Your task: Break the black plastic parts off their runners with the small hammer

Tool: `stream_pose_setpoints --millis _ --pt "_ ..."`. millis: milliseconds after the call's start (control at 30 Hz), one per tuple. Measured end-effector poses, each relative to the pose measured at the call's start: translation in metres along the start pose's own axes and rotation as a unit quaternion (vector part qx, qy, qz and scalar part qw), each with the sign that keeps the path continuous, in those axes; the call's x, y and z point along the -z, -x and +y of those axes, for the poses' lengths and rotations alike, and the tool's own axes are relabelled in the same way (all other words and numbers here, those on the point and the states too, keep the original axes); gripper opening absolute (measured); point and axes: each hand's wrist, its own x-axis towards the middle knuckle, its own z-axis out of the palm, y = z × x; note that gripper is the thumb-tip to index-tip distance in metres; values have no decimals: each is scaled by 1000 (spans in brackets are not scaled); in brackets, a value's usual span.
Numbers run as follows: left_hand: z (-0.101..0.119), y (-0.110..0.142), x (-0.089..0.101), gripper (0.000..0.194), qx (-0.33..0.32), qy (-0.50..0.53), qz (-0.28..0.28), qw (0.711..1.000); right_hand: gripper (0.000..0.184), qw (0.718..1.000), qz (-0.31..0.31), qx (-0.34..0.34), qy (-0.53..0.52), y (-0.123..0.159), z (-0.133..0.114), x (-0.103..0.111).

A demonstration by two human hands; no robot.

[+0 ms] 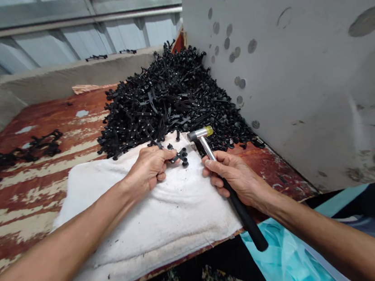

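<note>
Above a cloth (pixel 182 209) at the tabletop's front edge, the left hand (pixel 148 166) pinches a black part (pixel 180 155); the right hand (pixel 234 173) wraps a hammer (pixel 242 213).

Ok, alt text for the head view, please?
A person's left grip holds a knobbed black piece over white cloth; the right grip holds a hammer. Beyond, a black parts heap lies beside a grey panel.

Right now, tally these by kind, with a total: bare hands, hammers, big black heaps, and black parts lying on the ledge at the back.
Left hand and right hand: 2
Hammer: 1
Big black heap: 1
Ledge parts: 2
Total: 6
</note>
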Motion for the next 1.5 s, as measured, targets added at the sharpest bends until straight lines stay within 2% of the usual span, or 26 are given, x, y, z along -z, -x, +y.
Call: stream_pose_setpoints --millis 167,267,333,433,500,633,767,833,967,1133,1267,1400,1500 --pt "7 -1 -3 31 -6 -55 21 998 27 999 -6 16 34 2 -1 2" --pt "12 0 -3 31 -6 -94 28 995 27 991 -4 69 115 5 -7 7" --pt "14 1 -4 32 -2 -103 29 994 38 964 2 140 228 6 -12 11" --pt "19 3 -5 33 12 -122 37 992 48 887 4 252 387 4 -16 16" --pt "21 3 -6 33 9 -135 41 990 51 849 -3 301 434 3 -18 18" --pt "22 -2 -6 36 -14 -140 45 989 52 818 15 350 456 1 -20 17" --pt "20 -5 -6 36 -6 -130 48 990 56 781 -14 332 529 1 -23 17" --pt "19 -6 -5 36 -2 -113 47 992 55 779 -18 336 530 3 -26 16" --pt "18 -7 -3 37 -8 -111 40 993 54 786 38 402 467 8 -29 12" --pt "14 -8 -1 35 -8 -121 20 992 53 772 -17 351 530 7 -26 14" --pt "11 -8 0 37 -7 -100 15 995 54 780 31 389 489 7 -25 13" --pt "10 -5 1 33 -2 -90 4 996 55 779 -19 355 516 5 -25 12" --pt "9 -7 3 30 0 -90 -10 996 56 783 30 365 502 5 -21 13"
